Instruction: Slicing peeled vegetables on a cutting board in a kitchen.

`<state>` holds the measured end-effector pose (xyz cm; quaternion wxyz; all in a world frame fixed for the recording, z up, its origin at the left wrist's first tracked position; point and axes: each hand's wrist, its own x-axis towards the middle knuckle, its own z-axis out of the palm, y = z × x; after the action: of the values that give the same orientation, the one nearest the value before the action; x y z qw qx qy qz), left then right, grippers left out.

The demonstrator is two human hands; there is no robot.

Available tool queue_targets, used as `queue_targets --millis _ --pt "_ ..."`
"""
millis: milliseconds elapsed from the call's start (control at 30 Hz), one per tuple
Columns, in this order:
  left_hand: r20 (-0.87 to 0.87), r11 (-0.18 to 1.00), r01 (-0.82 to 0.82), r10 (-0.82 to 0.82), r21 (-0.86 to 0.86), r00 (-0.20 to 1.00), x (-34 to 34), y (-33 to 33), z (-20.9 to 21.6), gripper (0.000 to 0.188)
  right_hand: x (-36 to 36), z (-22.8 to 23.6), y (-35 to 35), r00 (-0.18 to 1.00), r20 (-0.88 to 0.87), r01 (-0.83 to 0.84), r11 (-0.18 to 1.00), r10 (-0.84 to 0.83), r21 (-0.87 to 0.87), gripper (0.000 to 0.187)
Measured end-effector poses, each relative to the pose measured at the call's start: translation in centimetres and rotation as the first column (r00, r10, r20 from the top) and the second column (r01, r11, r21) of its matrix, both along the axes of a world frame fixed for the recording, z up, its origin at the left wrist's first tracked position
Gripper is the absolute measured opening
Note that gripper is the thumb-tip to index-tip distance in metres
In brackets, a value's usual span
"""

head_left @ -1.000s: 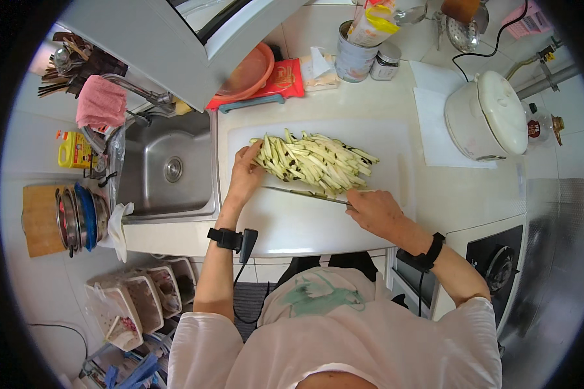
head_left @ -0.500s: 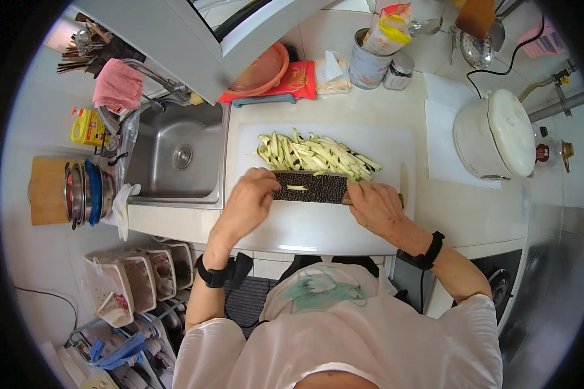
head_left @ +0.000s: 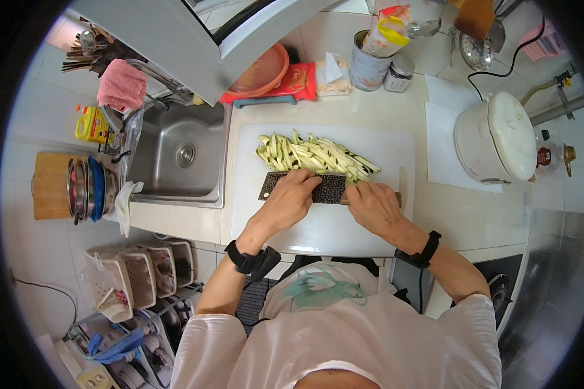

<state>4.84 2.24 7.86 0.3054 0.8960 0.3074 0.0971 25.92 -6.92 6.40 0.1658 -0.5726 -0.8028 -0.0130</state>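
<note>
A cleaver (head_left: 329,189) with a dark, dimpled blade lies flat-side up over the white cutting board (head_left: 324,236). My right hand (head_left: 374,206) is closed round its brown handle at the blade's right end. Across the middle of the blade rests my left hand (head_left: 291,196), fingers bent and drawn together at the far edge; what they pinch, if anything, is hidden. Just beyond the blade spreads a pile of cut vegetable strips (head_left: 315,153), pale yellow-green with some dark skin. A small pale bit sticks to the blade's left end.
Left of the board is a steel sink (head_left: 165,152). A white lidded pot (head_left: 486,139) stands at the right. Along the back are an orange basin (head_left: 263,68), a red packet (head_left: 301,80), a can (head_left: 368,65) and a jar (head_left: 400,72). Plastic baskets (head_left: 113,285) stand lower left.
My left hand has moved right, from the blade's left end onto its middle. The strip that lay on the blade no longer shows. My right hand keeps the handle.
</note>
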Motion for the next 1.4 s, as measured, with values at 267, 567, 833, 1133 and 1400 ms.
queue_targets --millis 267,567,833,1133,1400 --pt "-0.024 0.971 -0.102 0.099 -0.216 0.995 -0.1 1.7 -0.6 0.036 0.1 0.2 -0.9 0.999 -0.029 -0.024 1.000 0.024 -0.019 0.009" --pt "0.157 0.945 -0.252 0.286 -0.207 0.945 -5.3 2.3 4.1 0.033 1.8 0.1 -3.2 0.994 -0.090 0.043 0.976 -0.063 -0.212 0.018" --pt "0.118 0.874 -0.375 0.427 -0.310 0.897 -5.8 -1.3 1.3 0.029 5.2 0.6 -5.9 0.657 -0.524 0.311 0.827 -0.543 -0.468 0.025" --pt "0.024 0.974 0.131 -0.129 -0.184 0.991 2.8 -7.9 -5.2 0.038 7.7 -1.1 -7.4 0.390 -0.576 0.372 0.695 -0.719 -0.616 0.024" --pt "-0.076 0.991 0.074 -0.083 -0.113 0.994 5.1 -6.0 -6.7 0.043 7.9 -3.5 -8.3 0.530 -0.494 0.443 0.722 -0.689 -0.532 0.024"
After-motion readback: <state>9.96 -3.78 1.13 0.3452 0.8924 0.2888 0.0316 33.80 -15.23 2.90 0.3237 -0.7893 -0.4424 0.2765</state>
